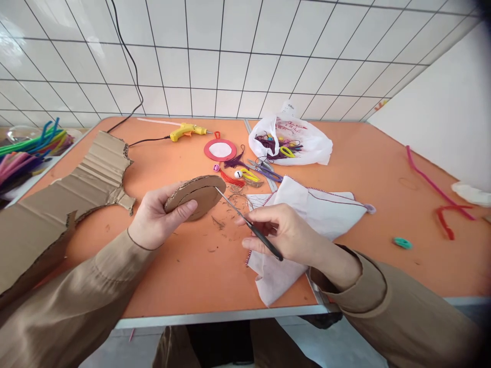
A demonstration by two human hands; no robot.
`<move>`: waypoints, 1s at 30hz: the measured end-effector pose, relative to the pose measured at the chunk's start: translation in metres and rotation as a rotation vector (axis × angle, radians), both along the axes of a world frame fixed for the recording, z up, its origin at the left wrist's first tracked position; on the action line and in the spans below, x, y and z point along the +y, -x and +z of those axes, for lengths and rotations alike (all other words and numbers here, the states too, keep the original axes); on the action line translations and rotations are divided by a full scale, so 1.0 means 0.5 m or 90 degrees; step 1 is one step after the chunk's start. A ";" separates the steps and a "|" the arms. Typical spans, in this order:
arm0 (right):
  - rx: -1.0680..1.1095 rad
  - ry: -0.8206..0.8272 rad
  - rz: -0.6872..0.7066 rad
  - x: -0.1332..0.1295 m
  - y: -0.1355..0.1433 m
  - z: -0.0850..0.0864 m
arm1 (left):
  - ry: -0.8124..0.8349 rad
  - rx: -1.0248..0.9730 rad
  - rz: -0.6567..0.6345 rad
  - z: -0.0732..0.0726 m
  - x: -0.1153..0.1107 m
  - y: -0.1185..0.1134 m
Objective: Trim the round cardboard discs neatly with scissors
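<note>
My left hand (159, 212) grips a round cardboard disc (209, 197) at its left side, thumb on the face and fingers behind. A curved cut line runs across the disc, inside its rim. In my right hand (284, 230) is a pair of slim scissors (264, 240) with black handles, seen nearly edge-on. Their metal tip meets the disc near its upper right edge. Brown cardboard scraps (218, 222) lie on the orange table (184, 276) below. Under my right hand spreads a white cloth (322, 209) with purple stitched edges.
A large cut cardboard sheet (76, 186) lies left. Behind are a yellow glue gun (187, 132) with its cord, a red-rimmed disc (220, 150), tassels (232, 177), purple-handled scissors (268, 171) and a white plastic bag (310, 143). Pipe cleaners (437, 186) lie right.
</note>
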State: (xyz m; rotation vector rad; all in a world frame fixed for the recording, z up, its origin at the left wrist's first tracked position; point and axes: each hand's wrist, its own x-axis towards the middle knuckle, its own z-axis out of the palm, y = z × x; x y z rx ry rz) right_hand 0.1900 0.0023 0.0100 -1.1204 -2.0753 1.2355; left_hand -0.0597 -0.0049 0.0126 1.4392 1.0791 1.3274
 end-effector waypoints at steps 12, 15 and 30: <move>-0.032 -0.065 0.001 0.000 0.002 -0.002 | -0.146 0.105 -0.004 -0.014 -0.008 -0.010; -0.041 -0.089 0.008 0.003 0.001 -0.006 | -0.178 0.141 0.007 -0.022 -0.010 -0.007; -0.005 -0.336 0.033 0.015 0.006 -0.021 | -0.674 0.488 0.094 -0.016 -0.018 -0.008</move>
